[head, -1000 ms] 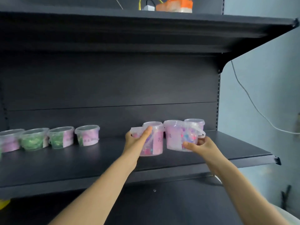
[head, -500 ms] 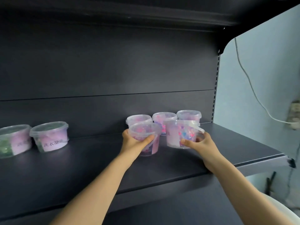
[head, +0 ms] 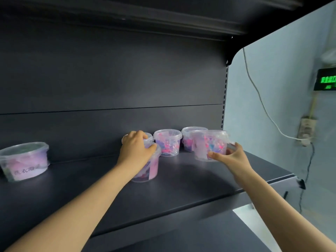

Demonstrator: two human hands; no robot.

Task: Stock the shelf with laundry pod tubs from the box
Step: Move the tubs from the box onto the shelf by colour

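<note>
Front pod tub [head: 152,168] is gripped from above by the left hand [head: 135,151], sat on the shelf [head: 190,186]; right-side tub [head: 209,142] is pinched low by the right hand [head: 231,158], maybe lifted, kinda blurry.

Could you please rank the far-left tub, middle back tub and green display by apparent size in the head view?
Largest: far-left tub, though nearest.
Then middle back tub and green display: unsure, the display is cropped.
</note>
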